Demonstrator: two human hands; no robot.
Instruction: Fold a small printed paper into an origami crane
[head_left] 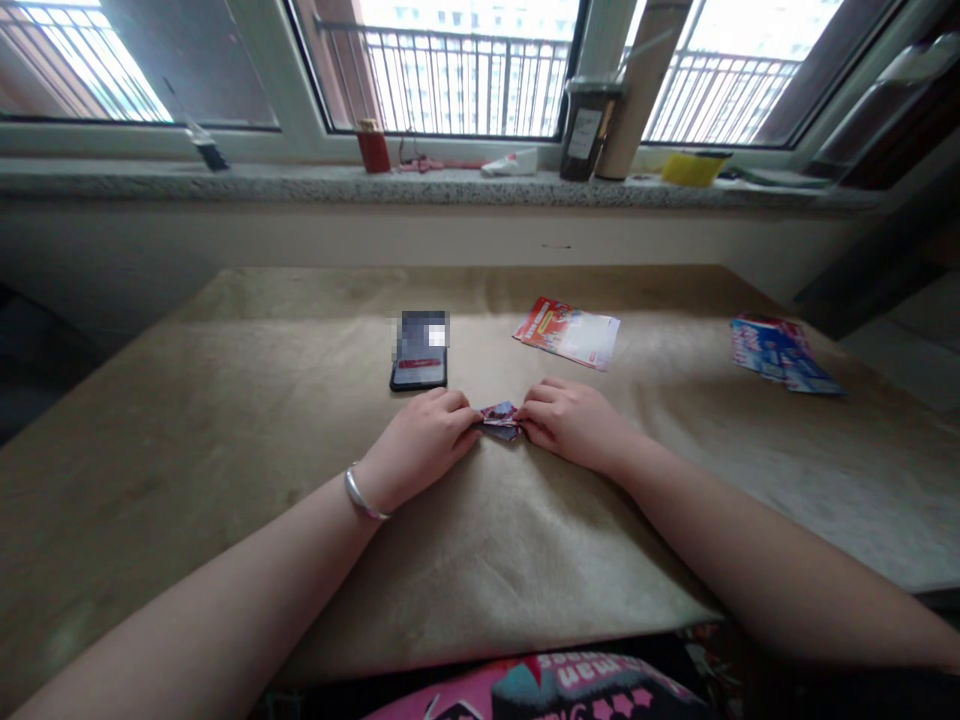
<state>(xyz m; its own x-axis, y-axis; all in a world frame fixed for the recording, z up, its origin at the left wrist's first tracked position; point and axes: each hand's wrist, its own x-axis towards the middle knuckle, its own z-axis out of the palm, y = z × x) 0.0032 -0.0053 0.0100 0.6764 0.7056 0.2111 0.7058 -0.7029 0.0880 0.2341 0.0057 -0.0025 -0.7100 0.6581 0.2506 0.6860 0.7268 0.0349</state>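
A small folded piece of printed paper, red, white and grey, is held just over the middle of the table. My left hand pinches its left end between thumb and fingers, and a silver bangle circles that wrist. The right end is gripped by the closed fingers of my right hand. Beyond my left hand lies a dark smartphone with its screen lit and partly blurred. Behind my right hand, an orange and white printed leaflet rests flat.
Several blue and red printed leaflets lie overlapped at the right of the cloth-covered table. On the stone windowsill stand a red container, a dark lidded jar, a cardboard tube and a yellow item.
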